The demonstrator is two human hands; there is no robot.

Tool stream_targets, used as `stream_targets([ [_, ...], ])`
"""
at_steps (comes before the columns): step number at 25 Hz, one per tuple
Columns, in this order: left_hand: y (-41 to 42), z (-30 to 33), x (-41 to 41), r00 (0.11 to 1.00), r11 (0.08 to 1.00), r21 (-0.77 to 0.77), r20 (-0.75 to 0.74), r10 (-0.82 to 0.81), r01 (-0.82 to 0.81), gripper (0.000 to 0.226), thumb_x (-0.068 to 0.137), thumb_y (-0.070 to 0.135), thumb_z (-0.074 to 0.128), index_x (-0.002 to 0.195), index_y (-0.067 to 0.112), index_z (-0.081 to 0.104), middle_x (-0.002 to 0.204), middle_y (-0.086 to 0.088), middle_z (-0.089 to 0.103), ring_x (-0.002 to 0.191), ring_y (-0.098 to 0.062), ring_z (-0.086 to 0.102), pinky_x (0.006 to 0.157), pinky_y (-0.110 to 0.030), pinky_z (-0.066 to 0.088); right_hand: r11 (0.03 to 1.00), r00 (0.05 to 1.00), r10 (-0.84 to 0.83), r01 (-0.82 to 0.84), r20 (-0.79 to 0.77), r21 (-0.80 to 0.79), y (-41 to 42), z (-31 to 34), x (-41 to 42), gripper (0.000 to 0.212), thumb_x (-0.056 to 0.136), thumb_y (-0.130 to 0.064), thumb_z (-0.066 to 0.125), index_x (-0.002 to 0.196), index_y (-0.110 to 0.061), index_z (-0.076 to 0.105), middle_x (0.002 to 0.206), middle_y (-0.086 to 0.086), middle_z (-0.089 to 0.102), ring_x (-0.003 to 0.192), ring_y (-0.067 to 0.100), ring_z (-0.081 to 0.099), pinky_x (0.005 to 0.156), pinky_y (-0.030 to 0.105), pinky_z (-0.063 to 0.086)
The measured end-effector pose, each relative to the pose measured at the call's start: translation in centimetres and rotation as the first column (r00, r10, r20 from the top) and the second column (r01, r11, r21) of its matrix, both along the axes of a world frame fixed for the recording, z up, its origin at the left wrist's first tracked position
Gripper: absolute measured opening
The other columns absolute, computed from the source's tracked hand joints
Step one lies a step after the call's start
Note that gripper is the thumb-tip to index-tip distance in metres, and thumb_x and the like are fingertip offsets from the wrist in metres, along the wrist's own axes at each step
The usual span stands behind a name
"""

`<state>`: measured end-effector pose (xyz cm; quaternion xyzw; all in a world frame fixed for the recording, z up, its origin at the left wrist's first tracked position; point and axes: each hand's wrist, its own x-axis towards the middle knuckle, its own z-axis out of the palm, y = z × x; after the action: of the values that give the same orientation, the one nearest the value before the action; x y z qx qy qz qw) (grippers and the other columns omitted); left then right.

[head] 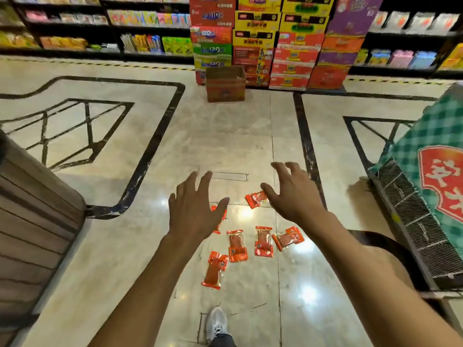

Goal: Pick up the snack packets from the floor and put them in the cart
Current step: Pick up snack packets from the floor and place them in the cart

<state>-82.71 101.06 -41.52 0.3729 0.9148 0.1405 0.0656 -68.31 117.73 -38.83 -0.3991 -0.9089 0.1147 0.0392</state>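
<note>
Six orange snack packets (238, 245) scattered flat on the glossy floor (225, 136) beneath the left hand (193, 211) and right hand (290, 194) — fingers spread, holding nothing — likely light, thin, slippery film; best pinched at an edge.

Bright overhead lights glare on the glossy floor (233, 136); edges bend, blurred.

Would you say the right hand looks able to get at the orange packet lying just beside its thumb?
Probably yes: the right hand is open above that packet, and nothing lies between them on the floor.
</note>
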Motion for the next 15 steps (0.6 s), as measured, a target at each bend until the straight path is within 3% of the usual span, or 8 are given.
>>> stream_targets([
  [2, 1.7, -9.0, -2.6, 0.997, 0.997, -0.074, 0.074, 0.007, -0.001, 0.077, 0.089, 0.066, 0.046, 0.155, 0.032, 0.022, 0.166, -0.006, 0.021, 0.149, -0.032, 0.024, 0.117, -0.056, 0.029, 0.999, 0.997, 0.012, -0.009, 0.081, -0.044, 1.7, -8.3, -3.0, 0.062, 0.094, -0.053, 0.047, 0.147, -0.024, 0.036, 0.151, 0.014, 0.041, 0.132, 0.036, 0.045, 0.101, 0.047, 0.044],
  [4, 3.1, -22.4, -5.0, 0.988, 0.990, -0.137, 0.152, 0.037, -0.016, 0.080, 0.088, 0.067, 0.043, 0.156, 0.032, 0.021, 0.166, -0.006, 0.020, 0.149, -0.032, 0.024, 0.116, -0.054, 0.030, 0.996, 0.986, 0.040, -0.026, 0.162, -0.090, 3.5, -21.8, -6.7, 0.062, 0.093, -0.054, 0.047, 0.147, -0.025, 0.036, 0.151, 0.014, 0.041, 0.132, 0.035, 0.045, 0.101, 0.045, 0.044],
  [5, 2.5, -23.7, -4.5, 0.987, 0.987, -0.158, 0.155, 0.029, -0.004, 0.081, 0.086, 0.068, 0.040, 0.156, 0.032, 0.021, 0.166, -0.005, 0.020, 0.149, -0.032, 0.025, 0.116, -0.053, 0.031, 0.995, 0.983, 0.027, -0.009, 0.184, -0.102, 3.1, -23.0, -6.2, 0.063, 0.093, -0.055, 0.047, 0.147, -0.025, 0.035, 0.151, 0.014, 0.041, 0.133, 0.035, 0.044, 0.101, 0.045, 0.044],
  [11, 3.6, -59.8, -5.8, 0.958, 0.926, -0.377, 0.271, 0.089, 0.020, 0.080, 0.083, 0.066, 0.042, 0.153, 0.032, 0.025, 0.163, -0.004, 0.026, 0.147, -0.031, 0.029, 0.114, -0.049, 0.035, 0.964, 0.913, 0.141, -0.038, 0.384, -0.264, 4.4, -60.2, -10.7, 0.064, 0.093, -0.054, 0.043, 0.148, -0.023, 0.034, 0.147, 0.014, 0.042, 0.132, 0.036, 0.045, 0.103, 0.046, 0.044],
  [15, 4.4, -71.4, -5.1, 0.951, 0.924, -0.381, 0.297, 0.086, 0.035, 0.078, 0.085, 0.062, 0.046, 0.153, 0.030, 0.024, 0.160, -0.002, 0.028, 0.143, -0.030, 0.030, 0.107, -0.050, 0.042, 0.960, 0.917, 0.085, 0.030, 0.390, -0.280, 5.9, -72.4, -13.4, 0.060, 0.095, -0.049, 0.041, 0.146, -0.019, 0.036, 0.145, 0.014, 0.044, 0.130, 0.038, 0.045, 0.102, 0.049, 0.040],
])
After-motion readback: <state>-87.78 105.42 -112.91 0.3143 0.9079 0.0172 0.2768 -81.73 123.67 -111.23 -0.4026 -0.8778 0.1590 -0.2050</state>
